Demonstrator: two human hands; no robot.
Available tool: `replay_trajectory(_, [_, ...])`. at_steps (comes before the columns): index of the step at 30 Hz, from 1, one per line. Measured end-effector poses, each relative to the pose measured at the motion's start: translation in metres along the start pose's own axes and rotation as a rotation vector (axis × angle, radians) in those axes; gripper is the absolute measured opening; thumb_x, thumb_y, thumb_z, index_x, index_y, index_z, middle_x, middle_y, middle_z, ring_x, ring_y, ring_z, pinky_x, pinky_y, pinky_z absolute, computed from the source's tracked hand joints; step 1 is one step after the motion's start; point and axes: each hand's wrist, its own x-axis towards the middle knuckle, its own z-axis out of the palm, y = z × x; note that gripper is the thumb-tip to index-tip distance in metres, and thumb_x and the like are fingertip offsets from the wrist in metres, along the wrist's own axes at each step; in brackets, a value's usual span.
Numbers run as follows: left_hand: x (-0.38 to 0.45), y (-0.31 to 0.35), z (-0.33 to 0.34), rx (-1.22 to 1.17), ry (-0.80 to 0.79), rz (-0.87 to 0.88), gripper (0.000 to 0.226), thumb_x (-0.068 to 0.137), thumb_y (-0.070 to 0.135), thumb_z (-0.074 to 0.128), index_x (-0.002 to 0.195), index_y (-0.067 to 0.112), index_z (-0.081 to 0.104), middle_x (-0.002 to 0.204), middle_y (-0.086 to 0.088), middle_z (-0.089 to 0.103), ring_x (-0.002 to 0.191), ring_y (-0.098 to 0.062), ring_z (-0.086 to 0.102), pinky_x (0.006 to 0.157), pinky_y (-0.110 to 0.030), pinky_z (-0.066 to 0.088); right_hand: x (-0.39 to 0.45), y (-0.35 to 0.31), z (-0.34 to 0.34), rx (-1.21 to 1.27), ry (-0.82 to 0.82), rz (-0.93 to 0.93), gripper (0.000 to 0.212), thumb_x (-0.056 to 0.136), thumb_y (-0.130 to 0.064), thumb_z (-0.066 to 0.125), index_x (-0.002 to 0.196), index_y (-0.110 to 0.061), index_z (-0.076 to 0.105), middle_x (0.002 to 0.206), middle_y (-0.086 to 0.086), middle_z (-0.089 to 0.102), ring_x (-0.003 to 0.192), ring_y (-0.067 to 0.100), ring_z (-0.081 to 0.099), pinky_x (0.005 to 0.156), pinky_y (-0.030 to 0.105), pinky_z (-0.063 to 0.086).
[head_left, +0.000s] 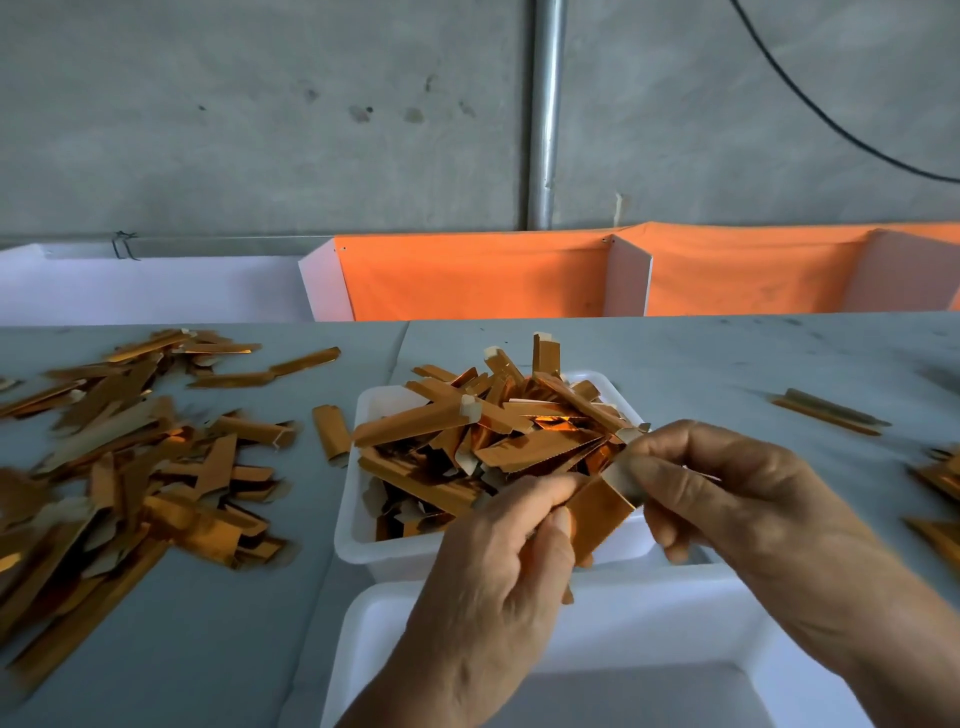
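Curled and pinched, the left hand (498, 561) is closed on the lower end of a short copper-foil-faced cardboard strip (597, 514), which is held in the air over the near edge of a white plastic tray (348, 535) heaped with similar copper pieces. The strip's upper end, where the grey backing is turned up, is gripped between the thumb and bent fingers of the right hand (753, 488). Across the grey table (260, 649), a loose pile of flat copper strips (156, 467) is spread at the left, a second white tray (649, 608) is set just in front of the heaped one, and a few more strips (826, 413) are laid at the right. A fold at the held strip's end appears to be under way. Next, the flap would need to be pressed flat along its crease, and the piece then released into the heaped tray.
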Motion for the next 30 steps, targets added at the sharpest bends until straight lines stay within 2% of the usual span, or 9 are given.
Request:
replay_trajectory(2, [0.000,0.004,-0.001,0.007,-0.023,0.034,0.028,0.088,0.046,0.050,0.112,0.037,0.060,0.096,0.013,0.064,0.091,-0.007,0.062,0.066,-0.017,0.052,0.000,0.002,-0.002,0.041,0.008,0.027,0.020,0.070,-0.031,0.064,0.078,-0.016,0.074,0.059,0.007,0.059,0.049,0.012,0.053,0.050,0.016,0.045])
replay_trajectory(4, [-0.001,0.004,-0.001,0.018,-0.041,0.028,0.039,0.075,0.057,0.059,0.113,0.049,0.054,0.104,0.020,0.061,0.099,-0.005,0.059,0.074,-0.017,0.051,0.000,0.005,-0.004,0.118,0.012,0.051,0.024,0.068,-0.030,0.065,0.084,-0.014,0.074,0.062,0.010,0.060,0.048,0.013,0.052,0.047,0.018,0.045])
replay_trajectory(8, [-0.001,0.001,0.000,-0.011,-0.019,0.010,0.039,0.076,0.051,0.063,0.113,0.044,0.052,0.105,0.022,0.062,0.102,-0.002,0.060,0.079,-0.013,0.049,0.000,0.006,-0.007,0.374,-0.046,0.158,0.027,0.062,-0.021,0.068,0.086,-0.010,0.074,0.058,0.008,0.056,0.045,0.013,0.051,0.042,0.020,0.045])
replay_trajectory(13, [-0.001,-0.002,-0.001,-0.135,-0.011,-0.038,0.032,0.077,0.039,0.067,0.107,0.040,0.056,0.101,0.016,0.065,0.101,-0.003,0.061,0.078,-0.011,0.048,0.000,0.007,-0.009,0.325,-0.121,0.163,0.037,0.059,-0.002,0.076,0.094,-0.015,0.074,0.066,0.007,0.058,0.050,0.014,0.054,0.046,0.020,0.046])
replay_trajectory(15, [-0.001,-0.003,-0.002,-0.163,-0.008,-0.046,0.034,0.076,0.034,0.070,0.107,0.039,0.057,0.101,0.017,0.066,0.100,-0.002,0.062,0.077,-0.009,0.047,0.000,0.006,-0.009,0.298,-0.111,0.129,0.029,0.066,-0.013,0.071,0.095,-0.018,0.072,0.069,0.004,0.061,0.054,0.014,0.057,0.047,0.021,0.047])
replay_trajectory(18, [-0.001,-0.004,-0.003,-0.152,-0.005,-0.040,0.036,0.076,0.030,0.070,0.108,0.040,0.057,0.103,0.018,0.066,0.103,-0.001,0.061,0.078,-0.007,0.046,-0.001,0.007,-0.010,0.225,-0.138,0.096,0.021,0.066,-0.026,0.075,0.084,-0.017,0.072,0.074,0.004,0.065,0.060,0.014,0.060,0.051,0.021,0.048])
replay_trajectory(21, [-0.001,-0.004,-0.003,-0.141,-0.024,-0.023,0.038,0.078,0.027,0.069,0.110,0.043,0.058,0.104,0.021,0.065,0.104,-0.001,0.061,0.080,-0.008,0.047,-0.001,0.007,-0.011,0.192,-0.150,0.083,0.034,0.060,-0.042,0.081,0.080,-0.016,0.071,0.071,0.004,0.065,0.059,0.014,0.060,0.053,0.021,0.049])
replay_trajectory(25, [-0.003,-0.002,-0.004,-0.128,-0.040,-0.018,0.038,0.078,0.029,0.068,0.111,0.046,0.057,0.104,0.025,0.064,0.103,0.002,0.060,0.080,-0.005,0.044,-0.001,0.007,-0.014,0.245,-0.175,0.116,0.027,0.069,-0.040,0.074,0.074,-0.014,0.068,0.065,0.003,0.062,0.055,0.012,0.056,0.052,0.020,0.048])
replay_trajectory(30, [-0.002,-0.001,-0.004,-0.115,-0.062,-0.012,0.036,0.079,0.028,0.067,0.110,0.045,0.059,0.104,0.026,0.064,0.103,0.004,0.059,0.080,-0.005,0.044,-0.002,0.003,-0.016,0.184,-0.198,0.154,0.046,0.054,-0.045,0.087,0.083,-0.013,0.072,0.065,0.007,0.060,0.054,0.015,0.056,0.053,0.020,0.048])
